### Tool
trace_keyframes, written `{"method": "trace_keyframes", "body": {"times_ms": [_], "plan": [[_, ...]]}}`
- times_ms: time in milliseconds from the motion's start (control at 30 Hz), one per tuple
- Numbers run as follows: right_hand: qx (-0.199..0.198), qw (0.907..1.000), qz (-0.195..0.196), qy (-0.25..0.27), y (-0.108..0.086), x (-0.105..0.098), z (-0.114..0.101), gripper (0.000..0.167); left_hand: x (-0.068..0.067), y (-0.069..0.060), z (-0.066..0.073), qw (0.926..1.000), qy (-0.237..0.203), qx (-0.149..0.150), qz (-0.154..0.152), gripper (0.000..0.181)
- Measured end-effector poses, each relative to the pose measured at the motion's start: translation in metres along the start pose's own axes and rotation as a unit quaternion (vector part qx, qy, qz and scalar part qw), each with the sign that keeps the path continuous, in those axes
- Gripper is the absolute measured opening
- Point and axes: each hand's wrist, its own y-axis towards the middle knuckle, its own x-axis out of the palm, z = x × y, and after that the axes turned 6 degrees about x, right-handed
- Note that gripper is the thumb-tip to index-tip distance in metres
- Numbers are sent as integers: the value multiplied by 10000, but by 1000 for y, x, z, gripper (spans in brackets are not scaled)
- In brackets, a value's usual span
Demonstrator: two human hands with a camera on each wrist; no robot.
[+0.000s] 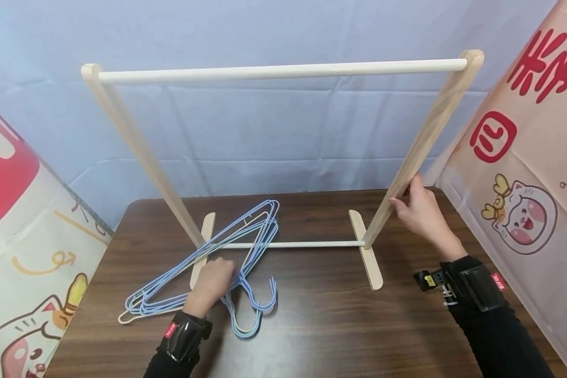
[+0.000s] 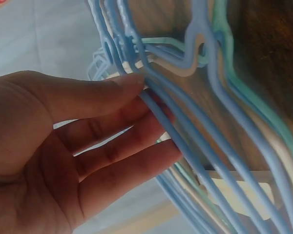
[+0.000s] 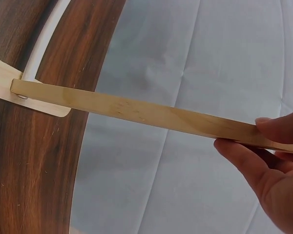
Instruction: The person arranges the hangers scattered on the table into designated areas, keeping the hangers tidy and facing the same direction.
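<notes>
A bunch of thin hangers [image 1: 170,272], mostly blue with some green and cream, lies over the left foot of a wooden rack [image 1: 416,147]. My left hand [image 1: 213,283] is at the hangers near their hooks; in the left wrist view the thumb and fingers of that hand [image 2: 93,126] pinch several blue hanger wires [image 2: 200,141]. On the rack's right side, my right hand [image 1: 420,210] grips the lower part of the upright. The right wrist view shows the hand [image 3: 273,165] with thumb and fingers on either side of the wooden upright [image 3: 136,109].
The rack stands on a dark wooden table [image 1: 321,320], with a white top rail [image 1: 283,71] and a thin lower bar [image 1: 312,244]. A pale blue cloth [image 1: 264,131] hangs behind, and printed cloths [image 1: 520,157] flank both sides.
</notes>
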Motion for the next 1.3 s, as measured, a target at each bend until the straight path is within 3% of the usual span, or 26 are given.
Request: {"method": "trace_keyframes", "body": {"times_ms": [300, 533, 867, 1300], "plan": [[68, 9999, -72, 31, 1, 1, 1, 47, -8, -1, 5, 10000, -90, 38, -7, 37], [33, 9999, -122, 56, 2, 3, 1, 46, -17, -2, 9, 9998, -180, 66, -73, 26], [13, 9999, -152, 63, 2, 1, 2, 46, -32, -2, 17, 9995, 34, 312, 103, 19], [91, 9997, -208, 25, 1, -2, 2, 47, -58, 8, 21, 9993, -70, 282, -234, 16]]}}
